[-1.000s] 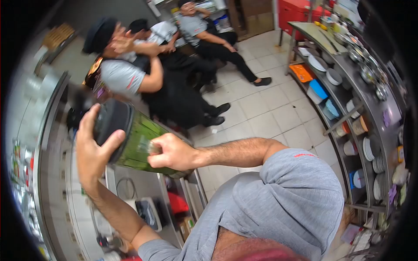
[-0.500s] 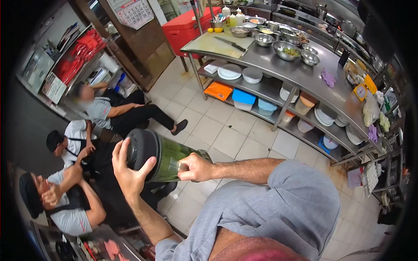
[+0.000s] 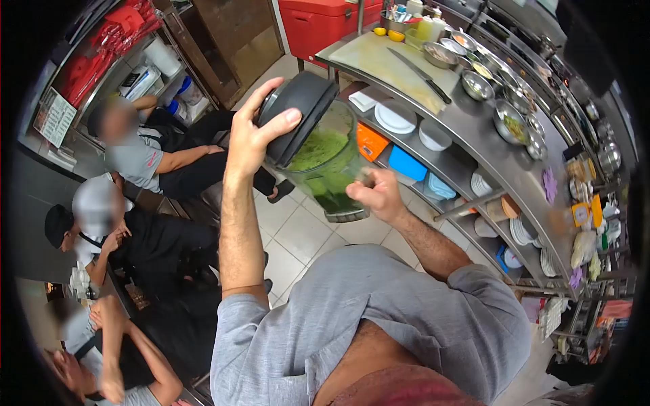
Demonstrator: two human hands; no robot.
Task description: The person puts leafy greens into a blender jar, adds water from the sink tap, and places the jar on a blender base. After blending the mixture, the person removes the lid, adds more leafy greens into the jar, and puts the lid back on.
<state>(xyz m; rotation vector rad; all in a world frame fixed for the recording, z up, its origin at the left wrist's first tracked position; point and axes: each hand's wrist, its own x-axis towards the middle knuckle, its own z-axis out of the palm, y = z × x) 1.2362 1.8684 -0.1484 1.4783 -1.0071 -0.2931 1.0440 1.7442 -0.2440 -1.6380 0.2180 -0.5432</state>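
Observation:
A clear blender jar [image 3: 335, 179] with green, leafy-looking contents hangs tilted in front of my chest. My right hand [image 3: 379, 193] is wrapped round the jar's handle. The black lid [image 3: 308, 111] is tipped up from the jar's rim, so the green stuff inside shows. Thumb and fingers of my left hand [image 3: 261, 135] grip this lid from its left side. Whether the lid's lower edge still touches the rim I cannot tell.
Ahead and to the right stands a steel counter [image 3: 467, 132] with a cutting board [image 3: 379, 64], a knife [image 3: 423, 78] and several metal bowls [image 3: 511, 122]. Plates and tubs fill its lower shelf. Several people [image 3: 135, 155] sit at the left. A red cooler [image 3: 318, 30] stands at the back.
My left hand has pulled the lid up off the jar's mouth, exposing the green contents. The jar has swung more upright and moved right and up in view. My view has turned left.

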